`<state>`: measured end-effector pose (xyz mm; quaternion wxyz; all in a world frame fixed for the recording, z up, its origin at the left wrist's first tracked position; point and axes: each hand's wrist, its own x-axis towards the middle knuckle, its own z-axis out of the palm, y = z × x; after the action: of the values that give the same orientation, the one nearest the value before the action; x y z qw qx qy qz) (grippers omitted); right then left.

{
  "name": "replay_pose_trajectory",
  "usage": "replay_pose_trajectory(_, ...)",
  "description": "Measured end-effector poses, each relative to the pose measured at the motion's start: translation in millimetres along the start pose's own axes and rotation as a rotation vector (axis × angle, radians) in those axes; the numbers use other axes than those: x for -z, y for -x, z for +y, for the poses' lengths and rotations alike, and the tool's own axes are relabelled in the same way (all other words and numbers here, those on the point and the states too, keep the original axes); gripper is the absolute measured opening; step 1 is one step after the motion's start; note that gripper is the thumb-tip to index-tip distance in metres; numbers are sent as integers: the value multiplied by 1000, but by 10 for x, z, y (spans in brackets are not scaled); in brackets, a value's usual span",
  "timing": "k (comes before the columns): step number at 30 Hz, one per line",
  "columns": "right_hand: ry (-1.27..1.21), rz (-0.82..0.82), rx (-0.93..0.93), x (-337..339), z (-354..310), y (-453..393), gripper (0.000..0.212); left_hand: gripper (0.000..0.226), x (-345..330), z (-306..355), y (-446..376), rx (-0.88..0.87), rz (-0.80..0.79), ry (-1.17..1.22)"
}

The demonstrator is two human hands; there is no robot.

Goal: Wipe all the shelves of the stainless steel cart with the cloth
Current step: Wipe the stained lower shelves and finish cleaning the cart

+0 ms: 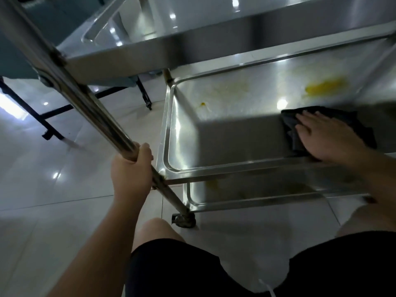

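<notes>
Stainless steel cart (171, 133), three tiers visible from your crouched position: top shelf (192, 46) overhead, middle shelf (235, 133) at hand level, bottom shelf (246, 194) just above the floor (53, 168).

Right hand (327, 136): lay flat, fingers (308, 118) straight and slightly spread, palm pressed down on the dark cloth (289, 133). No curl round the fabric; you pressed it rather than gripped it. Cloth sat bunched under and ahead of the hand, on the middle shelf near its front rim, toward the right side.

Left hand (132, 166): wrapped tight round the cart's front-left upright post (85, 97), fingers and thumb curled fully about the tube, just above the joint where the middle shelf meets the post.

Middle shelf surface: a yellow smear (323, 87) toward the back right, well apart from the cloth; a small yellow spot (202, 104) near the back left; a faint yellowish haze between them. Bottom shelf showed yellowish marks too, partly hidden by the middle shelf's rim.

A caster (184, 220) stood on the tiled floor below the post. Your knees and black shorts (171, 264) filled the lower frame.
</notes>
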<state>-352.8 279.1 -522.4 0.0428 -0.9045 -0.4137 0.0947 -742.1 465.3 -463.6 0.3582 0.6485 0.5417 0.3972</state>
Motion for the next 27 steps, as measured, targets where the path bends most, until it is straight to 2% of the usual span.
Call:
replay_pose_trajectory(2,-22,-6,-78,21,10,-38,72,35,-8,7,13,47,8,6)
replay_pose_trajectory(4,-59,-10,-75,19,-248,-42,70,35,-20,14,17,99,5,56)
replay_pose_trajectory(8,-84,-72,180,-107,-1013,68,70,23,-19,28,-1,111,5,19)
replay_pose_trajectory(11,-90,-50,360,-225,-1458,183,66,20,-8,52,5,99,-9,-22)
replay_pose_trajectory(14,-98,-27,392,-258,-1457,181,62,25,-12,101,17,98,15,-68)
replay_pose_trajectory(17,-83,-18,406,-228,-1144,143,66,46,47,96,47,150,21,-256)
replay_pose_trajectory(19,-66,1,363,-188,-816,97,71,46,92,-15,98,154,-129,-548)
replay_pose_trajectory(22,-40,38,235,-92,-174,20,76,51,0,-91,360,185,-701,-1139)
replay_pose_trajectory(23,-36,47,184,-58,36,-4,76,52,-76,-18,450,183,-847,-1211)
replay_pose_trajectory(25,-62,29,73,10,321,-59,75,44,-337,238,561,163,-961,-1034)
replay_pose_trajectory(27,-99,-2,-24,28,328,-124,69,32,-695,519,614,69,-879,-762)
